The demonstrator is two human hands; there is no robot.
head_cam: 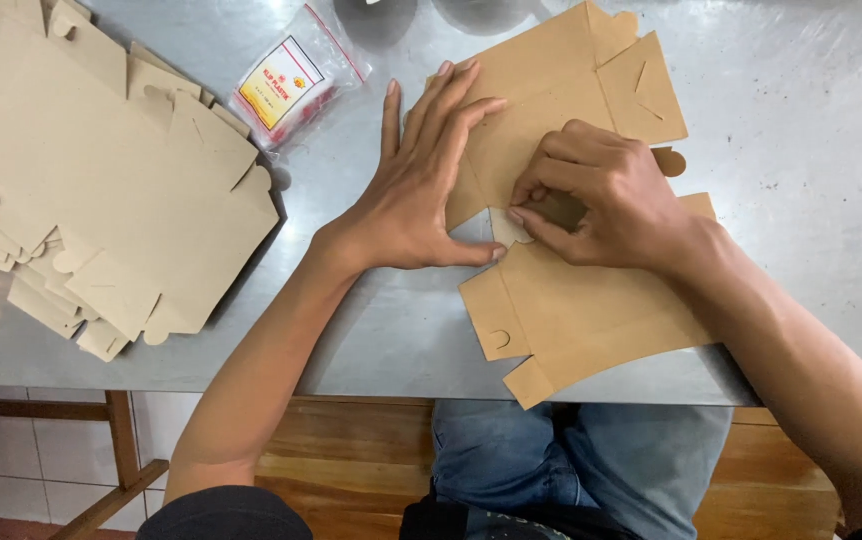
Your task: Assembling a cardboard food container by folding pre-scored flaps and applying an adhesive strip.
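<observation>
Currently on view, itemised from the head camera:

1. Desk point(811, 120): grey metal top, scuffed, seen from above; wooden frame below its near edge.

2. Flat box blank point(591, 310): one sheet of brown die-cut cardboard, unfolded, lying on the desk right of centre. Tabs and slots show along its edges, with a small curved slit near its lower left corner. Its upper panels reach toward the far edge of the desk.

3. Left hand point(421, 190): spread wide and flat, palm down, fingers pointing away from the person. Fingertips rest on the upper left part of the box blank; the thumb lies along the desk, its tip touching the blank's inner edge. It grips nothing.

4. Right hand point(601, 200): curled, knuckles up, resting on the middle of the box blank. Thumb and forefinger are pinched narrowly on a small tab point(511, 225) of the same blank, just beside the left thumb tip.

5. Stack of box blanks point(101, 190): many more brown sheets of the same kind, loosely fanned, at the left end of the desk, well apart from both hands.

6. Small plastic bag point(291, 85): clear, with a white and yellow label and red contents, between the stack and the left hand, touching neither hand.

7. Blue jeans point(571, 460): the person's lap, below the desk edge.
</observation>
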